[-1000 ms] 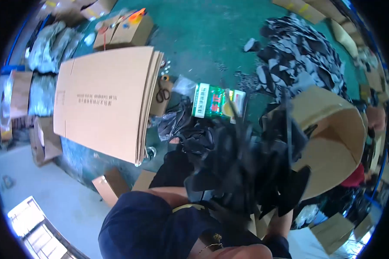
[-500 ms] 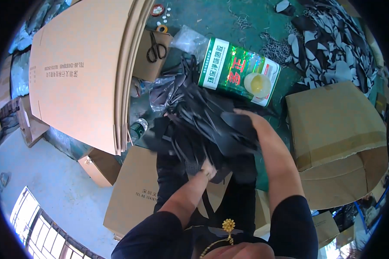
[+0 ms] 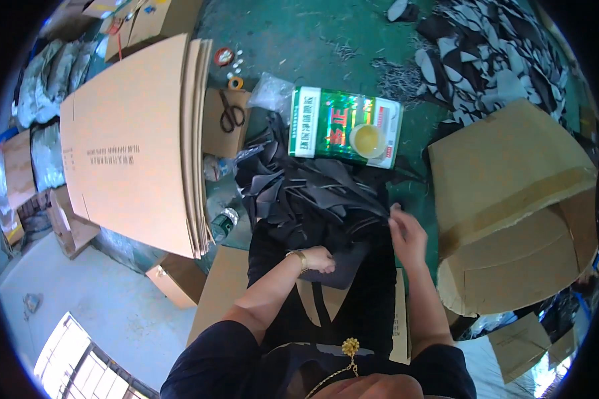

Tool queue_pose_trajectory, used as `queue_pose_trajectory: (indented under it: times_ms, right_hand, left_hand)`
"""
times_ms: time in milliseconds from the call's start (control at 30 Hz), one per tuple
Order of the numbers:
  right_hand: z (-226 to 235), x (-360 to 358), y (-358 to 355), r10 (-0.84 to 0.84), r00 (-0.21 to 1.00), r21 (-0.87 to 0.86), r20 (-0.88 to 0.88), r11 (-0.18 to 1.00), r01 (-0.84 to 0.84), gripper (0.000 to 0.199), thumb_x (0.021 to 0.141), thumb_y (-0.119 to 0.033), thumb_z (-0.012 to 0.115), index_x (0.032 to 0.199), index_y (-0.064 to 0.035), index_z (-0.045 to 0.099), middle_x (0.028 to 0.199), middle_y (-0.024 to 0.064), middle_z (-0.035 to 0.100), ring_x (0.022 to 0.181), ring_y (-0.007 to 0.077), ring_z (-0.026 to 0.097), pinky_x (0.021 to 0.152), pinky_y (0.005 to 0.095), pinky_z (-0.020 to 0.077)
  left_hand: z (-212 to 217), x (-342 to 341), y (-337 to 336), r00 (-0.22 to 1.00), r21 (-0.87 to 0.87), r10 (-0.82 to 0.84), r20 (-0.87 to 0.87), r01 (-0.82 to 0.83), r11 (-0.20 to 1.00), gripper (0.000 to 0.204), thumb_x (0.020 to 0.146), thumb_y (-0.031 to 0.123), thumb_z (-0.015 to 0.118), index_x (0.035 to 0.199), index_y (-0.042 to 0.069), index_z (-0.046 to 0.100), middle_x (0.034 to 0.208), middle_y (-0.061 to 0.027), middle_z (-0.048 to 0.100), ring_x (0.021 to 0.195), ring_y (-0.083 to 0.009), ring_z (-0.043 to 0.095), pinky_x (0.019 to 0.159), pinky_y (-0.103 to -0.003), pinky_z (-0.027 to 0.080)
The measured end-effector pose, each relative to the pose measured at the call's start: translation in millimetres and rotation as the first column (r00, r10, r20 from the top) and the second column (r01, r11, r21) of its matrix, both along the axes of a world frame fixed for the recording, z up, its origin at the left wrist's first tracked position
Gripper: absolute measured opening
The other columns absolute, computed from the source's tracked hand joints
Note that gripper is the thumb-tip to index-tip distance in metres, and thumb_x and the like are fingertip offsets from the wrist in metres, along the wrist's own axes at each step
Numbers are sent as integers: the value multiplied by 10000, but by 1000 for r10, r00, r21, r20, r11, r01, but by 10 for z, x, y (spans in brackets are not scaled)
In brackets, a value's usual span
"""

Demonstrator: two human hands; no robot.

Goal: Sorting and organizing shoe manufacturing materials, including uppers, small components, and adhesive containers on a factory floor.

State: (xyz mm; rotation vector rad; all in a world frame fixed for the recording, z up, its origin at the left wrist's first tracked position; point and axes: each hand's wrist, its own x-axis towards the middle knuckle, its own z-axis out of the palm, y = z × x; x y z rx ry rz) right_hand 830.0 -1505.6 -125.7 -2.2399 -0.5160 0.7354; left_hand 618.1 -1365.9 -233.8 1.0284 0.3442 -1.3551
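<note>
Head view: dark cut-piece pile [image 3: 319, 189] had settled nearside of green tin [image 3: 316, 120]; right hand [image 3: 409, 236] had come off its top, fingers loosely open (seemingly freed). Left hand [image 3: 319, 260] lay curled at flat piece [image 3: 346, 271], grip unclear. Scissors [image 3: 232, 120] sat left of tin, carton [image 3: 512, 173] right; cup [image 3: 367, 141] on top, likely obstacle.

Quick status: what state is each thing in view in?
Dark sheet pieces: loose, heaped
Left hand: curled, grip unclear
Right hand: partly open, at heap's edge
Large carton: open, on its side
Flattened cartons: stacked
Cup: uncovered, yellowish contents
Green-and-white container: under the cup
Scissors: on small carton, blades unclear
</note>
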Motion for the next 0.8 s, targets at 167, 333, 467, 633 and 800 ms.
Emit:
queue_pose_trajectory:
  times_ms: [167,333,467,633,800]
  right_hand:
    - [924,510,-1129,-559,709,259,429,828,497,395,739,-18,635,1100,-18,477,971,81,528,807,111,495,669,212,402]
    - [856,1256,-860,-619,786,224,-17,763,606,551,733,-73,643,1214,-8,381,1088,100,505,955,166,497,787,269,406]
    - [413,1357,-822,-657,753,142,-51,741,656,367,760,-30,567,1111,26,474,997,104,561,884,183,538,772,280,419]
    - [868,1145,-865,-543,782,77,304,833,548,295,767,-32,546,1043,65,511,962,152,595,868,233,574,773,325,435]
    - [1643,710,-724,-588,703,109,400,792,600,253,779,-52,579,1003,60,539,932,120,606,839,182,561,766,296,440]
  left_hand:
    - [702,1040,-393,826,-198,357,-435,-475,857,619,841,515,453,1262,65,387,1062,-171,582,1035,-252,540,887,-369,413]
    - [683,1838,-1260,616,-287,363,-699,-707,647,917,707,701,463,1373,139,175,1350,-249,234,1165,-336,395,934,-485,342]
    - [590,2436,-1678,462,-254,466,-754,-861,441,960,651,786,385,1364,165,219,1355,-173,273,1191,-341,341,960,-532,260]
    - [877,2685,-1886,495,-239,390,-776,-803,545,1046,588,873,250,1369,178,212,1391,-137,224,1257,-390,228,963,-612,178]
    - [1333,2883,-1584,609,-463,371,-701,-784,413,1030,609,865,185,1376,177,191,1399,-139,217,1274,-371,207,966,-608,187]
